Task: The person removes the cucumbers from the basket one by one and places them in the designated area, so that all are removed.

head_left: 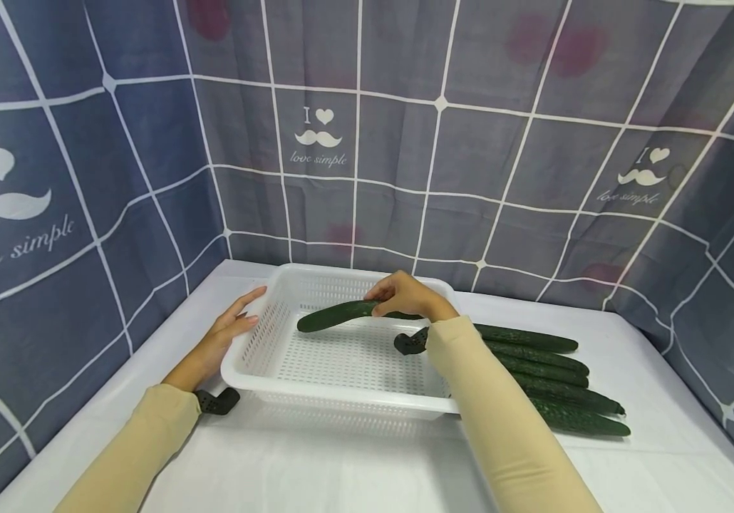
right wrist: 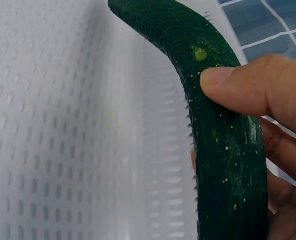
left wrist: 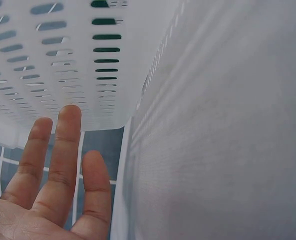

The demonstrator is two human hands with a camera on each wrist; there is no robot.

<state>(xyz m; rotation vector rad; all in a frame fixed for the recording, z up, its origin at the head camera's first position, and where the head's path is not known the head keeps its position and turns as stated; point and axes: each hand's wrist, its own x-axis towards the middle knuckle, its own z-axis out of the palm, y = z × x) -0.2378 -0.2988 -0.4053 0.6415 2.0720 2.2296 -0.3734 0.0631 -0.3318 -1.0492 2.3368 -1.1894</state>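
Observation:
My right hand grips a dark green cucumber about its middle, thumb on the near side and fingers behind. The cucumber lies lengthwise over the back part of a white perforated plastic basket. In the right wrist view the thumb presses on the curved, speckled cucumber skin. Against the basket's left end rests my left hand, its fingers extended along the rim. From the left wrist view, those straight fingers are spread beside the slotted outer wall, and green shows through some slots.
Several more cucumbers lie side by side on the white tabletop to the right of the basket, partly hidden by the right sleeve. A grey-blue checked curtain encloses the back and both sides.

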